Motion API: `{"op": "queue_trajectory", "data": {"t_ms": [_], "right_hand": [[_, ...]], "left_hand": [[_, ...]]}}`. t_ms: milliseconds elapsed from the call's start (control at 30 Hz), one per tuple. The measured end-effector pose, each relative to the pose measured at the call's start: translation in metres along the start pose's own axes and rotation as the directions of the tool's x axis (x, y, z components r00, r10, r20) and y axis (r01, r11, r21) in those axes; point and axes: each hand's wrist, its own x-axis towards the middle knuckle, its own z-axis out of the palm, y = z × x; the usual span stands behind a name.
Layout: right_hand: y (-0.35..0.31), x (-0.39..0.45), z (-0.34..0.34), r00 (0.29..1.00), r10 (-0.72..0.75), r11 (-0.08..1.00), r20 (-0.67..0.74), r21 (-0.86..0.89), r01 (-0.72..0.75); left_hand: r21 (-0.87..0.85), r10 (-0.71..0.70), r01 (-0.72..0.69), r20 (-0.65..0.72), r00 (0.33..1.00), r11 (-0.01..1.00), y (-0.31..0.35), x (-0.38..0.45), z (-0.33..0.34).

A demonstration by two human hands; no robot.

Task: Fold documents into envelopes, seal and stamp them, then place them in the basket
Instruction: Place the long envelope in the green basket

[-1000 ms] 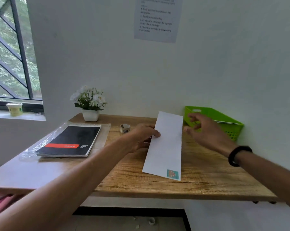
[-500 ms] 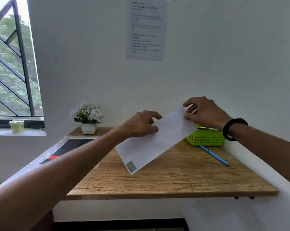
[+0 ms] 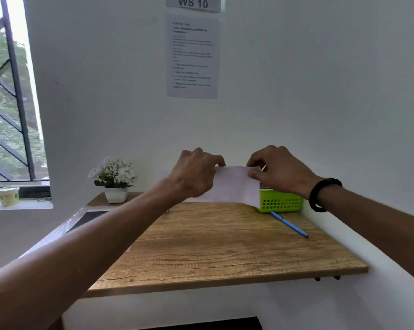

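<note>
A white envelope (image 3: 234, 184) hangs in the air above the back of the wooden table (image 3: 225, 253), held level between both hands. My left hand (image 3: 196, 172) pinches its left end and my right hand (image 3: 277, 169) pinches its top right corner. Its stamp is hidden. The green basket (image 3: 281, 202) stands at the table's back right corner, right behind and below the envelope's right end.
A blue pen (image 3: 289, 224) lies in front of the basket. A small white pot of flowers (image 3: 114, 184) stands at the back left, with a black book in a plastic sleeve (image 3: 82, 219) beside it. A tub (image 3: 8, 196) sits on the window sill.
Both hands lifted the envelope off the table, turned it from lengthwise to level, and carried it back toward the basket. The view tilted up toward the wall.
</note>
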Motion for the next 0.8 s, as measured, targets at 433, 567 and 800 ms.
{"op": "queue_trajectory", "data": {"t_ms": [433, 567, 800], "right_hand": [[0.042, -0.001, -0.007, 0.794, 0.607, 0.377, 0.025, 0.871, -0.315], [0.056, 0.000, -0.011, 0.700, 0.713, 0.151, 0.029, 0.969, -0.193], [0.087, -0.005, -0.008, 0.624, 0.781, 0.126, -0.027, 0.985, -0.116]], "left_hand": [[-0.059, 0.158, -0.197, -0.400, 0.903, 0.979, 0.054, 0.019, 0.038], [-0.085, 0.192, -0.246, -0.403, 0.895, 0.966, 0.061, 0.050, 0.041], [-0.130, 0.210, -0.302, -0.466, 0.859, 0.945, 0.087, 0.097, 0.060]]}}
